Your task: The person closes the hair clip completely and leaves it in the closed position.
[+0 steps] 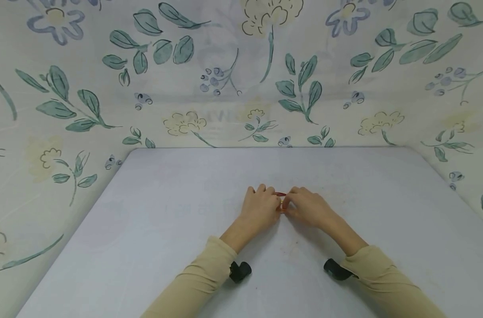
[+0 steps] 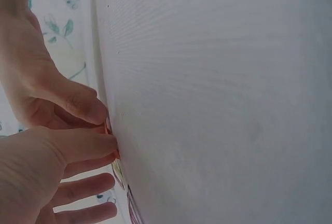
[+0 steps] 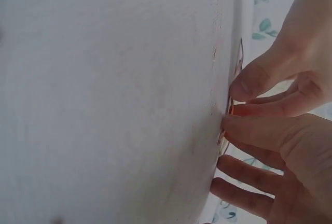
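Note:
Both hands meet over the white tabletop, around a small, thin, red-orange flat piece (image 1: 280,194). My left hand (image 1: 261,207) pinches its left side between thumb and fingers. From the other side my right hand (image 1: 308,208) pinches it too, with the fingertips of both hands close together. In the left wrist view, an orange edge (image 2: 117,155) shows by the left thumb, with a pale yellowish part and thin dark strips below it. The right wrist view shows an orange bit (image 3: 231,111) between the two thumbs. Fingers hide most of the piece, so its kind is unclear.
The white table (image 1: 166,185) spreads out on all sides of the hands. Floral-patterned cloth (image 1: 225,128) rises behind it and at both sides. Black wrist devices (image 1: 240,271) hang under both sleeves, near the tabletop.

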`<state>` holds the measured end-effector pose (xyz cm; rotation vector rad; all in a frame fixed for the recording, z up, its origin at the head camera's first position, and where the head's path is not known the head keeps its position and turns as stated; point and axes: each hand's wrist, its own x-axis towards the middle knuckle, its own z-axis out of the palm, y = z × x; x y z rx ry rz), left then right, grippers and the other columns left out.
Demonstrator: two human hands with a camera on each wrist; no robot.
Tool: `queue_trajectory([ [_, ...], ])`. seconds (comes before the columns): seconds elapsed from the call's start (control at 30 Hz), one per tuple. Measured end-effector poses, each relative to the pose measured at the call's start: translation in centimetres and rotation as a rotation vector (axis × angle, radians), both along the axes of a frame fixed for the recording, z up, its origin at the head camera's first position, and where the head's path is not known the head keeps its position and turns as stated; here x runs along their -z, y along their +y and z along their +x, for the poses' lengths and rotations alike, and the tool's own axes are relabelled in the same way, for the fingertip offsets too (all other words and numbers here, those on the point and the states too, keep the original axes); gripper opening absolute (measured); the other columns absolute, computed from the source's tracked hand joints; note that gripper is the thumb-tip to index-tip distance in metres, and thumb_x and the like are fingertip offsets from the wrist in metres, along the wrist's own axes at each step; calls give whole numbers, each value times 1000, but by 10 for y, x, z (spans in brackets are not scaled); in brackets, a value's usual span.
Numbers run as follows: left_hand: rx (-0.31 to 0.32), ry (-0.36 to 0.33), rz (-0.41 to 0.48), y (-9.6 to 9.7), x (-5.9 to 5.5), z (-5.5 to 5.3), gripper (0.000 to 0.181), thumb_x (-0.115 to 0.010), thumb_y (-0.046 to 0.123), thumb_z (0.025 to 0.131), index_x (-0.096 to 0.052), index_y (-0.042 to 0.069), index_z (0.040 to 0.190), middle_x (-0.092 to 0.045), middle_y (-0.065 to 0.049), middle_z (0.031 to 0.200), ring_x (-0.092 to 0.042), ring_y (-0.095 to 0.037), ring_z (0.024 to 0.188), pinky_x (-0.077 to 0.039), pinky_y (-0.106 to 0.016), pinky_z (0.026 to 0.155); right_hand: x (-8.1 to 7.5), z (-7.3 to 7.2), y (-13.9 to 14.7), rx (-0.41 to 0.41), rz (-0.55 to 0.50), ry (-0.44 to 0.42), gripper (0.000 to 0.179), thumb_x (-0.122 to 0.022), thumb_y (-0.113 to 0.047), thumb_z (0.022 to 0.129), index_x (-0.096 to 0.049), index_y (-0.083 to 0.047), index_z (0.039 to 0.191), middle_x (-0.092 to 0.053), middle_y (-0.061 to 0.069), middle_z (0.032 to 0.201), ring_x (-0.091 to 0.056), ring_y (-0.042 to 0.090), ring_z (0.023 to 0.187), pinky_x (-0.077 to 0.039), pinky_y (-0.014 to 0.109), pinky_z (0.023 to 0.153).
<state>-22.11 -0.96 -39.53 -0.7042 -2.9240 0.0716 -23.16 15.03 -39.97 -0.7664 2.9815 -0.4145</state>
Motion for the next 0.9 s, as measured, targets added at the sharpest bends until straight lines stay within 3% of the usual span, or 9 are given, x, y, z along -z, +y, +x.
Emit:
queue_trajectory([
  [0.27, 8, -5, 7, -1, 0, 1, 14, -73, 36, 88, -78, 23, 94, -66, 3, 96, -55, -18, 91, -45, -38, 79, -1, 0, 1, 11, -27, -47, 9, -73, -16, 89, -72, -11, 96, -65, 7, 106, -61, 26, 101, -53, 44, 85],
  [0.9, 20, -13, 35, -6, -7, 3, 17, -72, 38, 89, -77, 26, 100, -66, 3, 102, -56, -19, 97, -45, -40, 79, -3, 0, 5, -15, -56, -81, 14, -72, -16, 89, -70, -11, 102, -65, 6, 106, -62, 24, 99, -53, 44, 84],
])
